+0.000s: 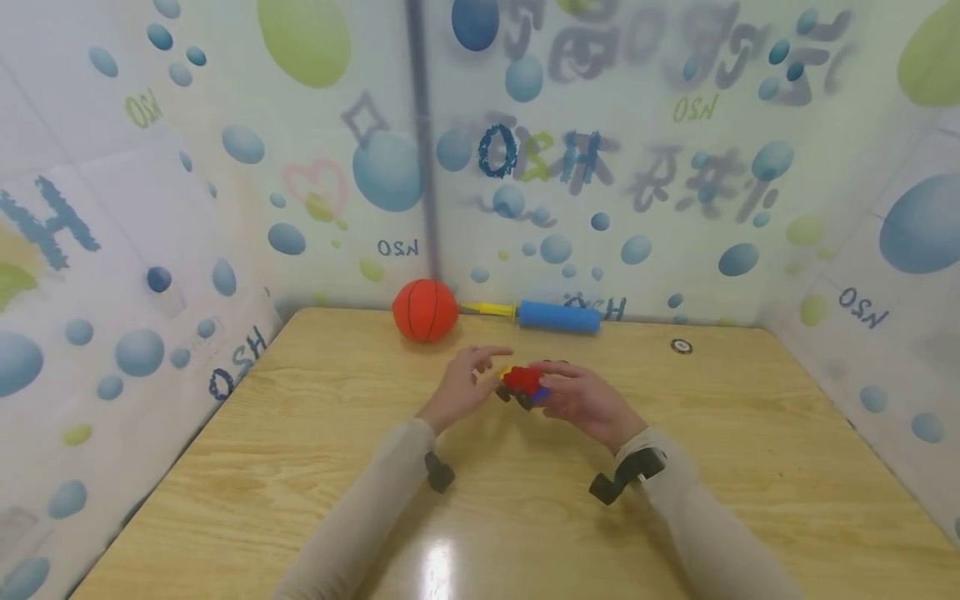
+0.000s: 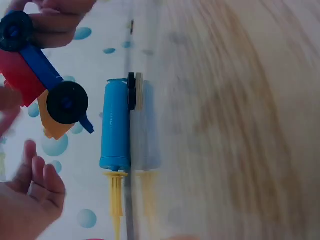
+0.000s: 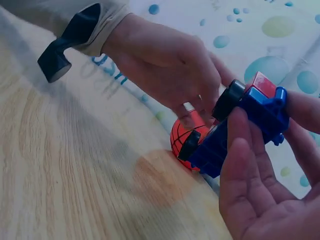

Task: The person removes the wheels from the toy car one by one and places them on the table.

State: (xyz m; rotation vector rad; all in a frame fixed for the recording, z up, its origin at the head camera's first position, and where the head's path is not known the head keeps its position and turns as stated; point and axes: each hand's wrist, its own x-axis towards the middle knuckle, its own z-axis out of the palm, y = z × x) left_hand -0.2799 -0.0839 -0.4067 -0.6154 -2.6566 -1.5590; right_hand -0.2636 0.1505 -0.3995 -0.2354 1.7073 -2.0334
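Observation:
A small toy car built of red, yellow and blue blocks on black wheels is held above the table. My right hand grips its blue end, with the thumb and fingers about the blue chassis in the right wrist view. On the other side, my left hand is beside the car's yellow end, its fingers spread and relaxed. In the left wrist view, the fingers of the left hand stand apart from the yellow block. Whether the left thumb touches the car is unclear.
Behind the hands, a red ball with black lines sits near the table's back edge. Beside it lies a blue hand pump with a yellow stem. A small black-and-white disc lies at the back right. Printed panels surround the wooden table.

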